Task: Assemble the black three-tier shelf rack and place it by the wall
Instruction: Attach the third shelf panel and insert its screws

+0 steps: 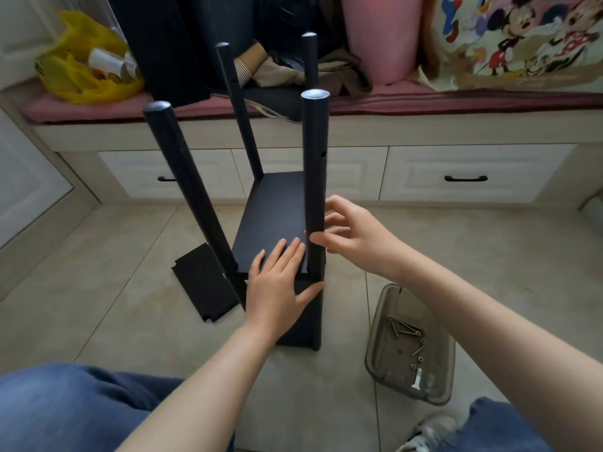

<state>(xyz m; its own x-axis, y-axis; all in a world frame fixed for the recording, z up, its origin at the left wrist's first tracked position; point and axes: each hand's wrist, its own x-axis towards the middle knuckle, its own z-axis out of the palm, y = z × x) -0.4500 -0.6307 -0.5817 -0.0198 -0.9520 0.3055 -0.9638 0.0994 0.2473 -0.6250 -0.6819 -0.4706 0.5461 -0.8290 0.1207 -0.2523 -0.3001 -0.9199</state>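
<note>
The black rack stands on the tiled floor with four upright black poles; the near right pole (315, 177) rises highest in view. A black shelf board (277, 210) sits between the poles, with a lower board beneath it. My left hand (277, 285) lies flat on the near end of the shelf board, fingers spread, thumb against the near right pole. My right hand (350, 234) has its fingertips pinched at the side of that pole, just above the board. Whether a screw is between the fingers is hidden. A loose black shelf board (204, 285) lies on the floor to the left.
A clear plastic tray (380, 347) with several screws and a small tool sits on the floor at right. Behind the rack is a window bench with drawers (463, 177), a yellow bag (88, 66), black panels, a pink roll and a cartoon cushion. My knees frame the bottom.
</note>
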